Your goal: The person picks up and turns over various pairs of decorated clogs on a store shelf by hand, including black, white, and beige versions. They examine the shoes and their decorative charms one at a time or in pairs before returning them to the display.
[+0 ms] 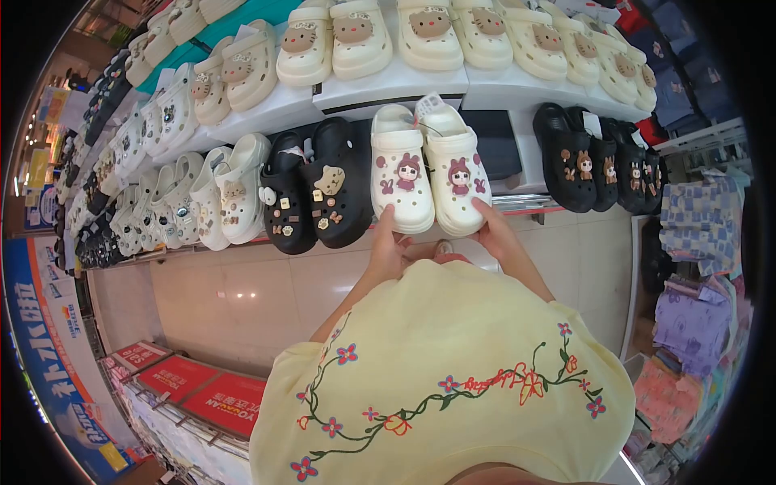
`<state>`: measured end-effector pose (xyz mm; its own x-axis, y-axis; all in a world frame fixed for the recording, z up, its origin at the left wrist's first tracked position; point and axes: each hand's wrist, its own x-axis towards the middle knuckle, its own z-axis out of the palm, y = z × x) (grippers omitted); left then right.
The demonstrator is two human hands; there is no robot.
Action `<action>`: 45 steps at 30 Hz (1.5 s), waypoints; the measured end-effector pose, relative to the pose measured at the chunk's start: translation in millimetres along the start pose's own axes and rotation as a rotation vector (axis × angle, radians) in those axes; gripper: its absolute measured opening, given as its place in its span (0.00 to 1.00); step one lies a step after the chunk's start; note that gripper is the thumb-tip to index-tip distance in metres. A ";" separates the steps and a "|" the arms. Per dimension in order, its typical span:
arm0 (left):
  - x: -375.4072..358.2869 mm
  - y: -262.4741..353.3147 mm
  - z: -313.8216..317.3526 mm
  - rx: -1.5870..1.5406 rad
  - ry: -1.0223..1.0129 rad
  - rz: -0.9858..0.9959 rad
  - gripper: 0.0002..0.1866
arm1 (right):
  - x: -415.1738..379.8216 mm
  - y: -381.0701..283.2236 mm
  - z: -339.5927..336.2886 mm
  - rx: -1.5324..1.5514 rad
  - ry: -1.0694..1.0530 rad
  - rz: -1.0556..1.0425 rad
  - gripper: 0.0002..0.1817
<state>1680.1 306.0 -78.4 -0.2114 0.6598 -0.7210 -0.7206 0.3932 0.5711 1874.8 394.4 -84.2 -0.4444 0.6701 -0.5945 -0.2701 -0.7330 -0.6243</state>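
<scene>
A pair of white clogs stands out at the front of the lower display row, decorated with pink and maroon doll and rabbit charms. My left hand [389, 245] is closed on the toe of the left white clog [398, 202], thumb on top and fingers partly hidden beneath. On the other side, my right hand [495, 233] grips the toe of the right white clog [459, 204] the same way. A pale tag [428, 106] is attached at the heel of the right clog. Black clogs with bear charms [333, 182] sit just left of the pair.
More black clogs [565, 166] are to the right along the lower shelf. Cream clogs [433, 36] line the upper tier on white boxes [396, 90]. Red signs [202, 392] top a rack at lower left; folded patterned fabrics [691, 315] hang on the right.
</scene>
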 end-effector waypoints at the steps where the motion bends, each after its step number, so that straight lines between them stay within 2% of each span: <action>1: 2.9 -1.8 -3.7 -0.020 -0.003 -0.014 0.22 | 1.7 1.5 -0.8 -0.006 -0.005 0.004 0.30; 7: 11.4 -0.1 -4.4 -0.007 -0.107 0.017 0.24 | 14.8 -4.1 0.8 -0.123 -0.017 -0.026 0.31; 8: 13.9 -0.1 -6.1 -0.006 -0.134 0.031 0.25 | 12.0 -4.6 2.5 -0.234 0.038 -0.029 0.30; 11: 19.3 0.0 -12.6 -0.012 -0.203 0.045 0.24 | 11.6 -3.4 4.0 -0.300 0.106 -0.028 0.33; 12: 18.7 1.4 -13.3 -0.004 -0.215 0.060 0.24 | 13.1 -1.0 5.5 -0.361 0.148 -0.038 0.38; 14: 16.7 3.8 -13.4 0.013 -0.242 0.086 0.24 | 11.5 -0.2 7.4 -0.473 0.175 -0.109 0.40; 15: 19.1 2.7 -14.9 0.011 -0.241 0.082 0.24 | 9.5 -0.7 8.9 -0.528 0.191 -0.144 0.42; 19: 30.8 -5.0 -18.4 -0.031 -0.238 0.112 0.25 | 6.1 -7.3 7.1 -0.719 0.189 -0.069 0.46; 21: 33.7 -6.1 -18.6 -0.047 -0.243 0.116 0.27 | 12.6 -4.4 -4.4 -0.766 0.226 0.011 0.47; 23: 34.3 -6.4 -22.1 -0.046 -0.256 0.088 0.28 | 20.4 1.4 -13.2 -0.767 0.244 -0.004 0.48; 25: 33.0 -7.5 -22.1 -0.042 -0.175 0.037 0.32 | 23.5 2.2 -18.9 -0.771 0.298 -0.009 0.47; 27: 38.3 -17.6 -34.2 -0.118 -0.114 0.018 0.29 | 23.2 4.8 -29.1 -0.730 0.296 -0.050 0.45; 30: 28.8 -40.6 -48.4 -0.069 -0.116 -0.155 0.28 | 16.2 3.2 -58.6 -0.636 0.317 -0.093 0.42; 31: 33.6 -55.5 -60.6 -0.041 -0.216 -0.239 0.27 | 10.3 1.4 -70.3 -0.599 0.327 -0.103 0.41; 33: 52.2 -84.6 -76.4 0.011 -0.414 -0.401 0.26 | -1.8 -7.6 -98.7 -0.327 0.404 -0.136 0.35; 36: 36.7 -86.2 -28.5 0.412 -0.394 -0.371 0.26 | -10.8 -20.6 -163.4 0.051 0.451 -0.298 0.31; 39: 44.8 -99.4 20.2 0.620 -0.425 -0.448 0.25 | -23.9 -40.1 -208.9 0.379 0.470 -0.472 0.28; 41: 42.4 -110.0 49.0 0.578 -0.489 -0.428 0.25 | -41.3 -63.0 -218.6 0.635 0.530 -0.522 0.26; 45: 45.8 -133.7 120.3 0.375 -0.578 -0.384 0.24 | -64.7 -97.9 -251.0 0.562 0.380 -0.406 0.23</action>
<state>1846.2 360.7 -140.6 0.4579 0.6219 -0.6353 -0.3807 0.7829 0.4920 2144.4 452.2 -111.7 0.0764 0.8173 -0.5711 -0.7848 -0.3040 -0.5401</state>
